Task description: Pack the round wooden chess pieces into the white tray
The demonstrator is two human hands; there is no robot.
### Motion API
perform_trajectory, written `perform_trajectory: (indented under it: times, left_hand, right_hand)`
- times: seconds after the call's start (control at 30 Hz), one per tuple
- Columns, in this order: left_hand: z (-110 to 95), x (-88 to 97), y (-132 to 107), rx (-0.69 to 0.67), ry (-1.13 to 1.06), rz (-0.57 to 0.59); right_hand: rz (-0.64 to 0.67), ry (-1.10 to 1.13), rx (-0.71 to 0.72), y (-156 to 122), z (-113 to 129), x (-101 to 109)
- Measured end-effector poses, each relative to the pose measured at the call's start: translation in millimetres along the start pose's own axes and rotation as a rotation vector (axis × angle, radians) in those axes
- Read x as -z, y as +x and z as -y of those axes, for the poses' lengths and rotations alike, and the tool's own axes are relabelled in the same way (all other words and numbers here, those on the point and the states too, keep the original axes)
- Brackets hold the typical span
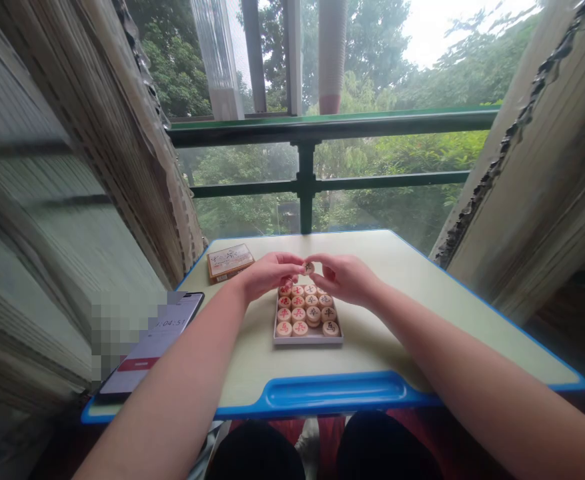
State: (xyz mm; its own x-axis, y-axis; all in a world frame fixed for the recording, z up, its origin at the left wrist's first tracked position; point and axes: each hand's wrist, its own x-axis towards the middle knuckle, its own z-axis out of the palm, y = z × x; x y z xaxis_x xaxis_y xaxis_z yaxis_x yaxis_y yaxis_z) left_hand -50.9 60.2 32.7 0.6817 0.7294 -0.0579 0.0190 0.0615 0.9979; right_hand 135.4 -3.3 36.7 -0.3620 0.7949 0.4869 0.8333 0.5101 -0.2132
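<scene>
Between the fingertips of both hands is a round wooden Chinese chess piece (309, 268) with a dark character on its face. My left hand (275, 272) pinches it from the left, and my right hand (345, 277) from the right. Just below sits an open shallow box (308, 341) with rows of chess pieces (298, 314), red characters mostly on the left and dark ones on the right. In its front row a gap shows between the red piece (299, 329) and the dark piece (330, 329). My hands partly hide the back row.
A printed box lid (230, 262) lies at the back left of the pale table (392, 333). A phone (157, 343) showing a timer rests at the left edge, partly behind my left forearm. A blue tray groove (336, 391) runs along the front edge. Beyond stands a green railing (342, 125).
</scene>
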Motion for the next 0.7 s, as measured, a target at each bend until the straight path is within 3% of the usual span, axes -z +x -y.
perform_trajectory:
  times: [0.23,0.4,0.5,0.7]
  left_hand:
    - [0,0.8,0,-0.019,0.004,-0.006]
    - [-1,-1.6,-3,0.029,0.017,0.063]
    - [-3,-3.4,-3,0.031,-0.01,0.029]
    - [-5,-2.0,0,-0.104,-0.103,-0.098]
  right_hand:
    - [-0.007,-0.009,-0.027,0,-2,-1]
    - [0.021,0.036,-0.031,0,1,6]
    - [0.16,0.145,-0.069,0,6,14]
    - [0.577,0.359,-0.087,-3,15,28]
